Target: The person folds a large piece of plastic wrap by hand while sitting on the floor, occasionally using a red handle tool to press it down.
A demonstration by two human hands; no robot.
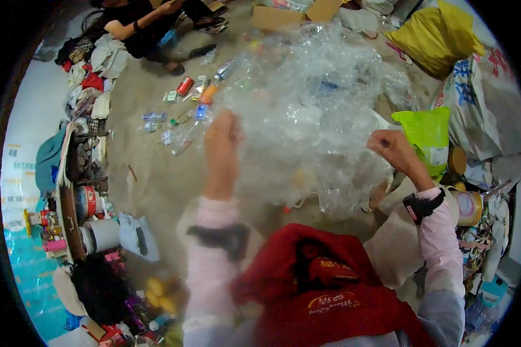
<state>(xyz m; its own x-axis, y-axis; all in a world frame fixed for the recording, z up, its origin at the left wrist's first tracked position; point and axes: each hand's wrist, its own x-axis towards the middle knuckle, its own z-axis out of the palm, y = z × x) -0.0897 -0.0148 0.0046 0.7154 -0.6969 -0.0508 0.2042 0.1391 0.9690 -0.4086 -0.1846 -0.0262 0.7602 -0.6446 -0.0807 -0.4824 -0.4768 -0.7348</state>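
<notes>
A large crumpled sheet of transparent plastic film [295, 126] spreads between my two hands and over the floor beyond them. My left hand [223, 139], blurred, is closed at the film's left edge. On the other side my right hand [393, 149] has its fingers pinched together at the film's right edge. Both wrists carry dark bands. Just right of my right hand lies a lime-green plastic mailer bag [430, 139]. Left of the film lie a red can [185, 86], a plastic bottle with a blue label [202, 112] and several other empty bottles.
Another person [143, 30] sits at the top left. Cloth items [100, 80] and containers line the left side. A yellow sack [434, 39] and a white woven sack [473, 104] stand at the right. A cardboard box [278, 18] is at the far end. I wear a red apron [321, 303].
</notes>
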